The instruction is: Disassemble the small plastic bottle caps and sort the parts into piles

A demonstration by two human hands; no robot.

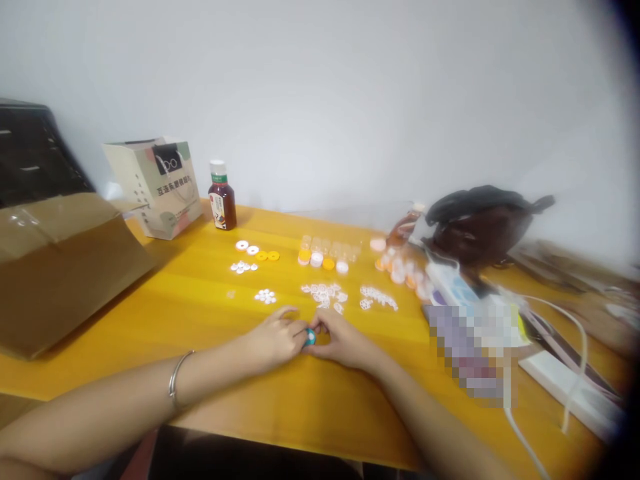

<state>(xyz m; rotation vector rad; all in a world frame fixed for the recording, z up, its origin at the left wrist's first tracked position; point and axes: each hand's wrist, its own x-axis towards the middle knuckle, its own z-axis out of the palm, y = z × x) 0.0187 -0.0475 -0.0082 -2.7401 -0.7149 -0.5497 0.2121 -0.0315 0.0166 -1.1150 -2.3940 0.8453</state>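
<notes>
My left hand and my right hand meet above the front of the table. Between their fingertips is a small round blue piece with a pale middle, and both hands pinch it. Fingers cover part of it, so its exact kind does not show. Just beyond the hands lie small white pieces, white openwork pieces and more of them in a pile. Farther back are white rings, yellow rings, and clear cups behind white and yellow round pieces.
On the left stand a brown paper bag, a printed gift bag and a drink bottle. To the right are a dark bag, a white power strip and a white cable. A wall rises behind the yellow table.
</notes>
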